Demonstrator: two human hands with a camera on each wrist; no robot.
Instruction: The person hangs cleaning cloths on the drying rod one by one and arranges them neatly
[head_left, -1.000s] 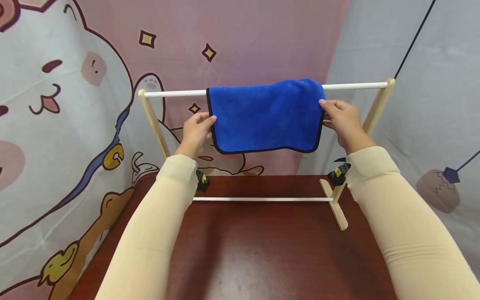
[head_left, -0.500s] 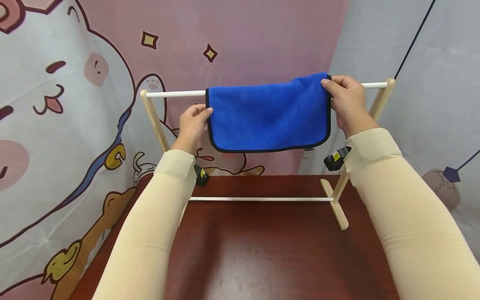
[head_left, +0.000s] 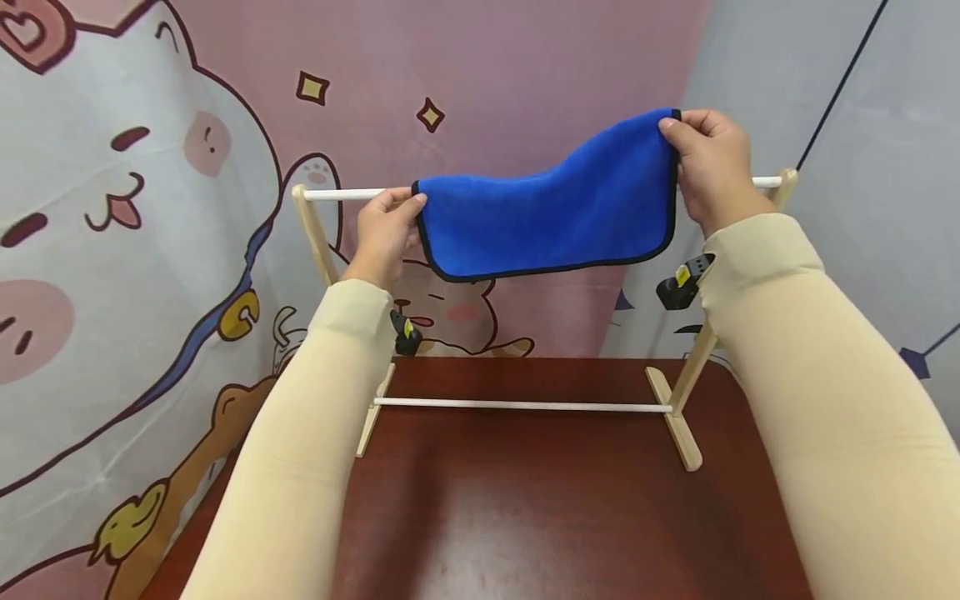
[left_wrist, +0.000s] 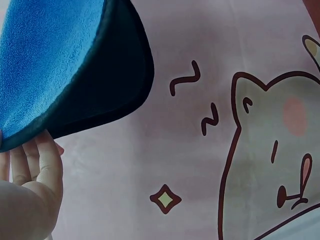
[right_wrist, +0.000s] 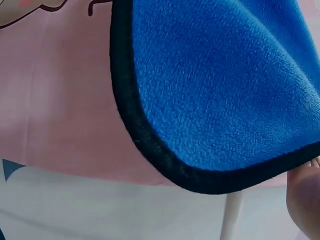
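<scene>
A blue towel (head_left: 525, 221) with black edging hangs in front of the white top bar (head_left: 345, 194) of a wooden rack. At its upper left edge my left hand (head_left: 384, 233) pinches the cloth between thumb and fingers. My right hand (head_left: 712, 162) pinches the upper right edge, lifted well above the bar, so the towel's top slopes up to the right. In the left wrist view the towel (left_wrist: 50, 60) curves over the left fingers, its darker back layer showing behind. The right wrist view shows a rounded lower corner of the towel (right_wrist: 225, 100) and part of the right hand (right_wrist: 305, 195).
The rack's right post (head_left: 693, 367) and foot (head_left: 675, 425) stand on a dark red-brown table (head_left: 510, 500). A white lower bar (head_left: 525, 405) runs between the feet. Behind hangs a pink and white cloth (head_left: 510, 75) with cartoon animals. A small black camera (head_left: 682, 283) sits at the right wrist.
My right hand has risen from below the bar to above it, pulling the towel's right end up. My left hand has moved up slightly to the towel's upper left corner.
</scene>
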